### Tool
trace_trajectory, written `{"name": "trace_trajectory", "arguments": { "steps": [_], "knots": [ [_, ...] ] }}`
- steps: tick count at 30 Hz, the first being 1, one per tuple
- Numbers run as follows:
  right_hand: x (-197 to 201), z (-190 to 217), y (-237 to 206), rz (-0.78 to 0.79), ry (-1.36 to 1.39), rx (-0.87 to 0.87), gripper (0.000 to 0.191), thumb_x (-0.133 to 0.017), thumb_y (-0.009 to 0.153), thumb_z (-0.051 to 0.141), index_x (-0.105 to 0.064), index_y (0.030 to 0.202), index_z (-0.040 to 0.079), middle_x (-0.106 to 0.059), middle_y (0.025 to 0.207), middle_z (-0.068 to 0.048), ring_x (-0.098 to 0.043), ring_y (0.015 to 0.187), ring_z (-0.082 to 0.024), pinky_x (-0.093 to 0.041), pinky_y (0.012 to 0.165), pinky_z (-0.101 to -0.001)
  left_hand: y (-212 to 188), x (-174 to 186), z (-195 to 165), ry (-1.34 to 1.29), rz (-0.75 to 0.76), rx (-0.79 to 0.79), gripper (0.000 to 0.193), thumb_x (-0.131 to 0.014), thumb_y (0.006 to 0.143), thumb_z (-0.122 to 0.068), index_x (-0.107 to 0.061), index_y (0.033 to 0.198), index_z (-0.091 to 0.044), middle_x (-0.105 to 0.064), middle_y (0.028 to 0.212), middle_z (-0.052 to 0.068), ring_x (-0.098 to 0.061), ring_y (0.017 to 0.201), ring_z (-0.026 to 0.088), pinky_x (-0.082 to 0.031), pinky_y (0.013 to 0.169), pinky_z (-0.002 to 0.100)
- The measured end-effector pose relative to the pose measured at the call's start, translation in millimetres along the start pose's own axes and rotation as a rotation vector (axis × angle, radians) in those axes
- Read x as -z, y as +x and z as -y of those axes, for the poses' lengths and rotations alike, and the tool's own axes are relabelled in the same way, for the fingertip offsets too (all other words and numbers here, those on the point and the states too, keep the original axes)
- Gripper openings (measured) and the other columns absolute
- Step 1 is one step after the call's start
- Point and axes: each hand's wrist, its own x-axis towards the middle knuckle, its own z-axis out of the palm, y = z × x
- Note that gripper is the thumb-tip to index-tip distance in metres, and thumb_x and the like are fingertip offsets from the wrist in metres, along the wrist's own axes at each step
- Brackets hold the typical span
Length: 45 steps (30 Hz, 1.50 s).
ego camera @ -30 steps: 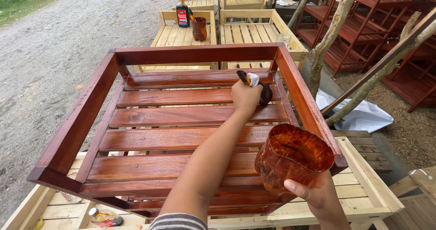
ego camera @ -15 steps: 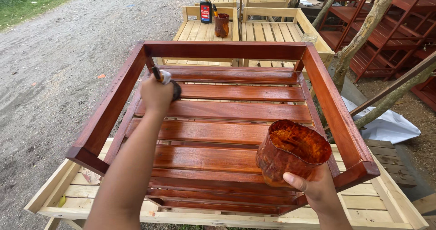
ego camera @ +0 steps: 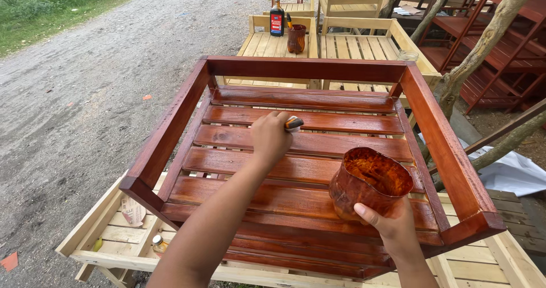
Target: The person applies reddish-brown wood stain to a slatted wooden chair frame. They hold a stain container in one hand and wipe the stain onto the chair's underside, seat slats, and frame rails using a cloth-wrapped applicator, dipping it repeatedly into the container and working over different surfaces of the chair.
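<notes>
A: What carries the work?

B: An unpainted slatted wooden bench (ego camera: 480,265). A red-stained slatted frame (ego camera: 307,151) rests across its top.

A: Anything else on it?

B: A small jar (ego camera: 160,245) and crumpled paper (ego camera: 132,210) near its left edge.

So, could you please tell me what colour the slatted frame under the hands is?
The slatted frame is a glossy reddish-brown, wet-looking stain over wood; the head view shows it clearly.

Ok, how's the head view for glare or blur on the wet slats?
Head view: soft daylight, no hard shadows; pale sheen on the stained slats near the left hand; right hand and stained cup are sharp; mild wide-angle bend at the edges.
</notes>
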Motion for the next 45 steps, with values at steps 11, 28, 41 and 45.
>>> {"name": "trace_trajectory", "arguments": {
  "steps": [11,28,41,45],
  "knots": [
    [-4.6,2.9,1.7,0.007,0.011,0.008,0.080,-0.082,0.072,0.006,-0.048,0.145,0.002,-0.062,0.138,-0.012,-0.061,0.126,-0.024,-0.049,0.109,-0.0409,8.2,50.5,117.9,0.346,-0.006,0.185,0.006,-0.067,0.083,-0.015,-0.064,0.086,-0.011,-0.071,0.086,0.013,-0.070,0.075,0.038,-0.052,0.061,0.052],
    [-3.8,-4.1,6.4,-0.071,-0.041,-0.051,0.081,-0.082,0.071,0.006,-0.047,0.145,0.004,-0.062,0.136,-0.012,-0.062,0.125,-0.023,-0.050,0.107,-0.0405,9.3,35.6,117.8,0.311,-0.050,0.124,0.010,-0.067,0.077,-0.008,-0.063,0.086,-0.011,-0.069,0.085,0.011,-0.068,0.077,0.037,-0.051,0.064,0.051],
    [17.6,7.2,-11.3,-0.096,-0.014,0.063,0.085,-0.083,0.071,0.009,-0.045,0.147,0.001,-0.060,0.139,-0.014,-0.060,0.127,-0.025,-0.048,0.109,-0.0414,33.6,-21.4,72.9,0.210,-0.041,0.188,0.007,-0.071,0.078,-0.015,-0.069,0.084,-0.012,-0.069,0.081,0.013,-0.067,0.071,0.039,-0.051,0.064,0.052],
    [23.1,8.5,-16.2,-0.092,-0.033,0.049,0.085,-0.082,0.071,0.009,-0.045,0.147,0.000,-0.059,0.140,-0.014,-0.059,0.128,-0.025,-0.047,0.109,-0.0414,40.6,-56.1,8.9,0.080,-0.022,0.194,0.008,-0.071,0.079,-0.016,-0.068,0.084,-0.010,-0.069,0.081,0.015,-0.067,0.073,0.040,-0.051,0.064,0.053]
  ]
}}
